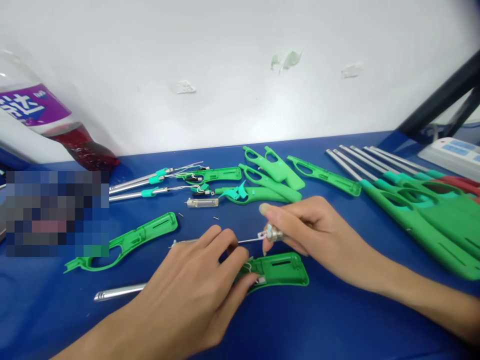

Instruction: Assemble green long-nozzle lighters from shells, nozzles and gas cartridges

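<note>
My right hand (311,225) pinches a small clear fuel tank (276,233) with a pale cap. From that cap a thin white tube (250,240) runs left under the fingers of my left hand (210,275). Beneath my left hand lies a green lighter half-shell (285,270), hollow side up, with wires and a white part near my thumb. My left fingers are curled over the shell, partly hiding it. A silver metal barrel (120,291) sticks out on the left side of that hand.
On the blue table (270,330) lie another open half-shell (138,237), a loose fuel tank (202,202), several green shells (270,192) and wired metal barrels (140,194). Assembled lighters (423,220) lie right, before a power strip (453,155). A drink bottle (86,145) leans left.
</note>
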A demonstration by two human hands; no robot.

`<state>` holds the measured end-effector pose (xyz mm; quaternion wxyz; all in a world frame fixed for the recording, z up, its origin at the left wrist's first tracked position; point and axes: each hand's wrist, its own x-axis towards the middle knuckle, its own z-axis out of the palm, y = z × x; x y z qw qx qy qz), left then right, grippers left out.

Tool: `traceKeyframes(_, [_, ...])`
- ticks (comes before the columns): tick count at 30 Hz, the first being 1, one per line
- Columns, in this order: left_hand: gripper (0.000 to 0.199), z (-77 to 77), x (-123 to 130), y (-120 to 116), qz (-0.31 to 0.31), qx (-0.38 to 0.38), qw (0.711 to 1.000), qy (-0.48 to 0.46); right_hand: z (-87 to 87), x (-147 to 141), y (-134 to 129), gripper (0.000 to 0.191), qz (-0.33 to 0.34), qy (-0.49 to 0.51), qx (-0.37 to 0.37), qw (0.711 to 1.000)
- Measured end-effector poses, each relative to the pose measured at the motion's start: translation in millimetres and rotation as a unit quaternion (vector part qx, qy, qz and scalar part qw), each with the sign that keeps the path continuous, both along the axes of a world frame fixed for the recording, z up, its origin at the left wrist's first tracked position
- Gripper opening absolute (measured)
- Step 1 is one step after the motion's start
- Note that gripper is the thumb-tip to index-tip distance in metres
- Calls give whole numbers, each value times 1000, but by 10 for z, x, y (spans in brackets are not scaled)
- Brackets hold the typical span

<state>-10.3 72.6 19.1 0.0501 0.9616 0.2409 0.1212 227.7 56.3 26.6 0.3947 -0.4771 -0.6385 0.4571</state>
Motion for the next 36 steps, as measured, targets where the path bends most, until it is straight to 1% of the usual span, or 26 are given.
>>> traceKeyframes(3, [23,-28,10,8,11,-27,999,-22,6,-6,-21,44,9,-7,-15,1000])
traceKeyframes(5, [22,-46,4,10,15,-43,998,-49,6,-14,-29,34,2,5,-32,999])
traceKeyframes(6, [21,-54,0,8,16,-50,997,-60,3,-19,-31,32,-3,10,-40,999])
traceKeyframes(7, [20,-60,-3,4,19,-54,996,-67,-4,-24,-32,34,-7,13,-45,999])
traceKeyframes(11, [18,-71,-4,-17,28,-41,997,-62,-45,-44,-33,49,-14,3,-52,999])
traceKeyframes(14, [17,-62,9,-28,22,-29,997,-67,-70,-49,-35,54,-17,-21,-37,999])
traceKeyframes(18, [15,-53,19,-28,19,-18,996,-87,-97,-44,-51,55,-17,-88,22,996])
traceKeyframes(21, [14,-69,16,-21,19,-10,996,-90,-111,-47,-63,56,-6,-121,50,991])
traceKeyframes(27, [13,-81,12,-29,13,0,996,-91,-99,-61,-71,53,-3,-129,63,990])
traceKeyframes(33, [13,-80,19,-34,4,21,996,-92,-82,-74,-80,49,1,-154,96,983])
traceKeyframes(36, [12,-87,21,-19,-1,34,995,-97,-79,-82,-83,47,4,-149,110,983])
